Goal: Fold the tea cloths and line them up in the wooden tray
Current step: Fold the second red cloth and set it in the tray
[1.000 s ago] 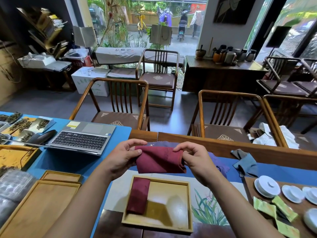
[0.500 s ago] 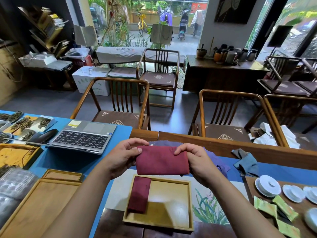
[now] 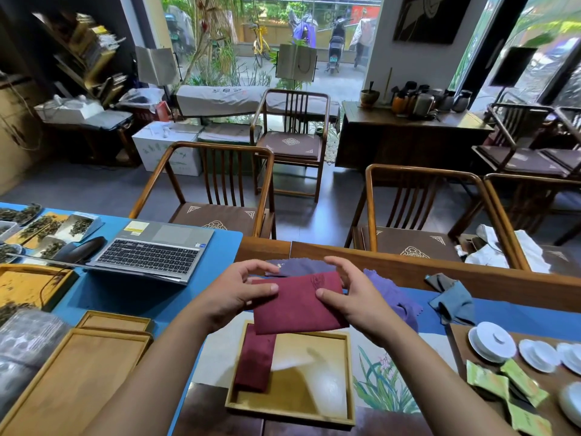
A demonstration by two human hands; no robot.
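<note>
I hold a dark red tea cloth [image 3: 297,305] folded into a flat rectangle above the far edge of the square wooden tray [image 3: 314,404]. My left hand [image 3: 235,294] pinches its left end and my right hand [image 3: 352,297] pinches its right end, thumbs on top. Another folded dark red cloth [image 3: 254,360] lies along the tray's left side. Behind my hands lie a dark blue-grey cloth [image 3: 298,266] and a crumpled purple cloth [image 3: 393,297]. A grey-blue cloth [image 3: 452,302] sits bunched further right.
An open laptop [image 3: 151,253] stands on the blue mat at left, with larger wooden trays [image 3: 72,372] in front of it. White lidded cups [image 3: 492,341] and green packets [image 3: 509,388] are at right. Wooden chairs [image 3: 220,184] face the table's far side.
The red cloth has been flattened and lowered toward the tray's far edge, tilting slightly. My fingers have shifted from gripping its upper edge to pinching its two ends.
</note>
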